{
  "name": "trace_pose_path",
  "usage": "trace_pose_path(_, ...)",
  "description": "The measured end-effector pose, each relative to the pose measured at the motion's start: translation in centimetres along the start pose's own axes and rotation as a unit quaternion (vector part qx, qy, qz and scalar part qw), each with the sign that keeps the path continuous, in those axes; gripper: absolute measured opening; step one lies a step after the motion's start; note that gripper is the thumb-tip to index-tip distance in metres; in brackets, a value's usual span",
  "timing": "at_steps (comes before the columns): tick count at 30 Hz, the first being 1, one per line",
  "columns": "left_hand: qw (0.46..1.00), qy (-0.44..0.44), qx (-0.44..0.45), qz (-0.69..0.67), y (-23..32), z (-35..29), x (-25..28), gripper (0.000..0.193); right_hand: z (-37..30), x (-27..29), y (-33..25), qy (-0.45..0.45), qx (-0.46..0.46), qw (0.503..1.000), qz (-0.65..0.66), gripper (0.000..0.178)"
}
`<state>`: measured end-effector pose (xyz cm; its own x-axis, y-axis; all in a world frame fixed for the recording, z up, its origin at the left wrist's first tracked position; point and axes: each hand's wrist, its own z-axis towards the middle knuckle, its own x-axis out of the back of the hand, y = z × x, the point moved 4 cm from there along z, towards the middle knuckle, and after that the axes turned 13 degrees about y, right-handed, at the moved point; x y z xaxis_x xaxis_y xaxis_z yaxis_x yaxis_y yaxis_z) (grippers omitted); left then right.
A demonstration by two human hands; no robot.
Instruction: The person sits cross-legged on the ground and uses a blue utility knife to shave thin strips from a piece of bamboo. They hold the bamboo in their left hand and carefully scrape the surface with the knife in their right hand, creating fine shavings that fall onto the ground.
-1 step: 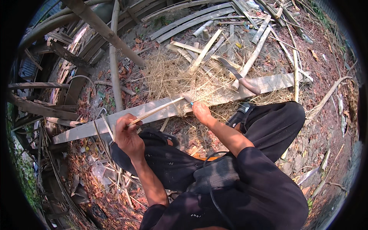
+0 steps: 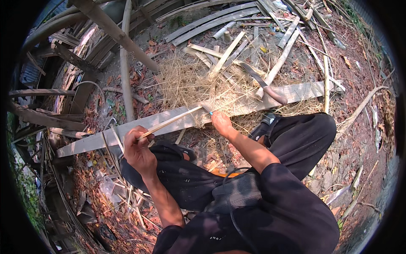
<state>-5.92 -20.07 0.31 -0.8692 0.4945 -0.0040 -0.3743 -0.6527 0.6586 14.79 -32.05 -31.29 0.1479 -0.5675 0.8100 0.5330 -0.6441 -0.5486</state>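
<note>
Closed around the near end of a thin pale strip of bamboo or wood (image 2: 173, 122) is my left hand (image 2: 139, 149). The strip slants up to the right, above a long grey plank (image 2: 95, 144). My right hand (image 2: 222, 124) grips a small knife, whose short dark blade (image 2: 206, 108) touches or nearly touches the strip's far end. A bit of blue shows at its handle; the fingers hide the rest. Beyond the right hand, a large curved knife (image 2: 275, 95) with a brown wooden handle lies across the plank.
Curly pale shavings (image 2: 182, 84) are heaped beyond and over the plank. Split bamboo strips (image 2: 215, 25) and a bamboo pole (image 2: 281, 59) lie farther back. Upright poles (image 2: 126, 80) and stacked wood crowd the left. My bent legs (image 2: 304, 135) flank the work, on ground with dry leaves.
My left hand has shifted very slightly left, and the strip with it. My right hand and the knife look nearly unchanged.
</note>
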Motion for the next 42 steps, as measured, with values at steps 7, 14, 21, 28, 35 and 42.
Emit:
trace_pose_path(7,0.999,0.006,0.027,0.036,0.9,-0.9,1.2,0.018,-0.3,6.5,-7.5,-0.045,-0.038,0.993,0.101,0.034)
trace_pose_path(14,0.997,-0.07,0.0,0.031,0.9,-1.1,-0.4,0.022,-0.5,0.8,-1.8,0.007,-0.037,0.998,0.06,0.026)
trace_pose_path(21,0.997,0.031,0.065,0.042,-1.3,0.5,1.0,0.022,-0.5,-3.6,2.3,0.049,0.014,0.997,-0.049,0.027)
trace_pose_path(28,0.997,0.043,0.053,0.042,-1.5,0.0,2.8,0.024,0.2,4.3,-4.0,-0.024,-0.073,0.993,0.09,0.041)
trace_pose_path(35,0.999,0.027,0.012,0.022,0.3,-0.5,0.7,0.015,-1.7,21.4,-20.8,-0.079,0.04,0.93,0.357,0.025)
trace_pose_path(42,0.997,-0.039,-0.031,0.064,0.4,-0.7,0.8,0.016,-5.8,21.7,-21.2,0.015,0.128,0.958,0.257,0.02)
